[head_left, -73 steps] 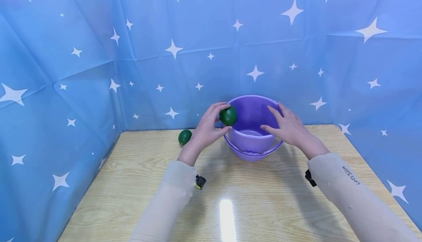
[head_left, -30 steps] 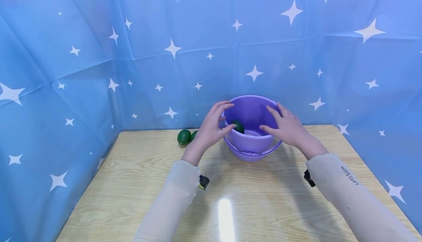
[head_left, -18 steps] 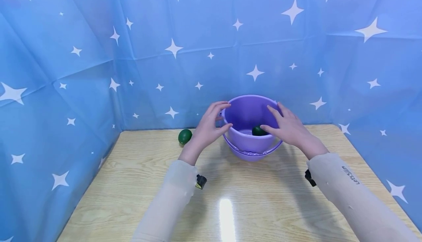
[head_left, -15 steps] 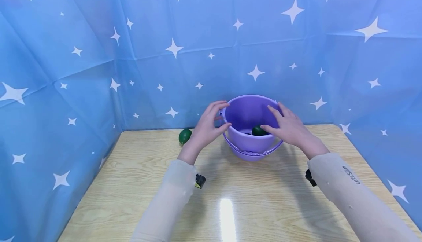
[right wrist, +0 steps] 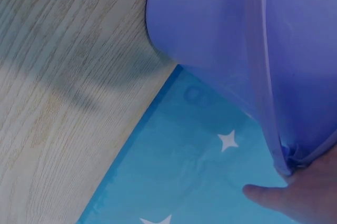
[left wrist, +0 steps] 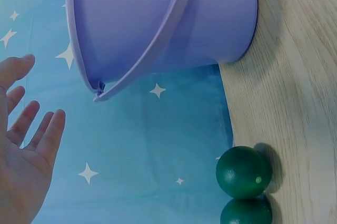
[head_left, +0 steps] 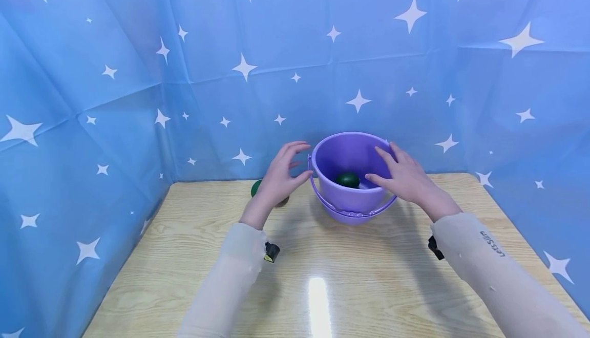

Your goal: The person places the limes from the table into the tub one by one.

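A purple bucket (head_left: 352,199) stands near the back of the table, its handle hanging down across the front. Inside it lies a dark green lime (head_left: 348,180). My left hand (head_left: 277,176) hovers just left of the rim, fingers apart and holding nothing. At the right side of the rim is my right hand (head_left: 405,176), its thumb and index finger spread over the mouth; the right wrist view has it right by the handle's hinge. Two more limes (left wrist: 243,172) sit side by side on the table in the left wrist view, mostly hidden behind my left hand in the head view.
The light wood-grain table (head_left: 295,276) ends at a blue cloth (head_left: 295,97) with white stars, which hangs behind it and along both sides. A bright light reflection (head_left: 319,307) shows near the front.
My left hand let go of a lime, which dropped into the bucket and rolled right, then back toward the middle. The left hand has since drawn left from the rim; the right hand stayed.
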A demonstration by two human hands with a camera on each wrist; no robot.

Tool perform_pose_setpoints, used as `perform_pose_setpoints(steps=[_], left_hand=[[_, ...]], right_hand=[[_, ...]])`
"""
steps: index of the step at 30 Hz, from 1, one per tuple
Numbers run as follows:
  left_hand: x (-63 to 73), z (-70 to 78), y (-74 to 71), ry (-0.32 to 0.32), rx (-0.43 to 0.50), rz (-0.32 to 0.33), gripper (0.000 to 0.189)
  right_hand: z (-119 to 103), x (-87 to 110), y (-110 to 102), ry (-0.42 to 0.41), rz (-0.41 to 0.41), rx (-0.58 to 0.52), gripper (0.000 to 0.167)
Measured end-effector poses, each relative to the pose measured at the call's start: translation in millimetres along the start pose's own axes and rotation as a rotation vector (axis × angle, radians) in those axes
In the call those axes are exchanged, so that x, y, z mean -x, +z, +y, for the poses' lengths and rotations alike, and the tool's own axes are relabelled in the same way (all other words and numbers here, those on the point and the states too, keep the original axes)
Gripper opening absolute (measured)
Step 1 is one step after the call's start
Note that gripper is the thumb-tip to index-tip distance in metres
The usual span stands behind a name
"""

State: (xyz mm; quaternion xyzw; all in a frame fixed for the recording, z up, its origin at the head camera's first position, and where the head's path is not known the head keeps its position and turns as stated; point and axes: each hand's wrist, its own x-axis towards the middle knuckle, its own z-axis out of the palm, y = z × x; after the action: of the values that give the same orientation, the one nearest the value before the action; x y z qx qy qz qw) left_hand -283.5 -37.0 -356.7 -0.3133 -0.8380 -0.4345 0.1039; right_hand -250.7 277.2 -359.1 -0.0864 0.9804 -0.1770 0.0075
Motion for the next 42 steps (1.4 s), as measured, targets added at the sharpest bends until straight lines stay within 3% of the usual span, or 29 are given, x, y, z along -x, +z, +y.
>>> perform_pose_setpoints(steps=[6,15,42], left_hand=[[1.4,-4.2,-4.2,0.000,0.011,0.007,0.057],[6.2,-6.8,-10.1,-0.035,-0.069,0.002,0.060],[18.3,-19.2,-20.9,-0.086,-0.142,0.006,0.062]], right_hand=[[0.8,-0.4,-0.1,-0.004,0.006,-0.002,0.092],[0.4,0.0,-0.2,-0.003,0.005,-0.005,0.092],[0.0,-0.1,-0.5,0.006,-0.007,-0.007,0.092]])
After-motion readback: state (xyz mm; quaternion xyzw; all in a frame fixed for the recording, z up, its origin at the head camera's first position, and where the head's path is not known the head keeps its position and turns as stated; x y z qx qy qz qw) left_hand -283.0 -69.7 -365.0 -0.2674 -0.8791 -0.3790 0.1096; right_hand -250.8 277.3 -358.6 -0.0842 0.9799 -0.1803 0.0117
